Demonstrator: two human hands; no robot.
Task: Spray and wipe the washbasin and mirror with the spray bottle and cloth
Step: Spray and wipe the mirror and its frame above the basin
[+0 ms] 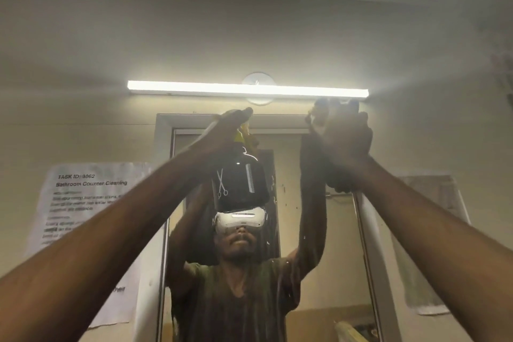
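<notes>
I look up at the wall mirror (342,244), which reflects a person in a white headset. My left hand (230,126) is raised to the mirror's top edge and grips the yellow trigger head of a black spray bottle (240,180) printed with scissors and a comb. The bottle hangs upright in front of the glass. My right hand (345,144) is up at the mirror's top right corner, blurred, its fingers closed over a pale cloth (316,119) against the glass. Only a small bit of cloth shows. The washbasin is out of view.
A lit tube lamp (247,90) runs along the wall just above the mirror and both hands. A printed task sheet (83,202) hangs left of the mirror, another paper (435,230) to the right. Droplets speckle the glass.
</notes>
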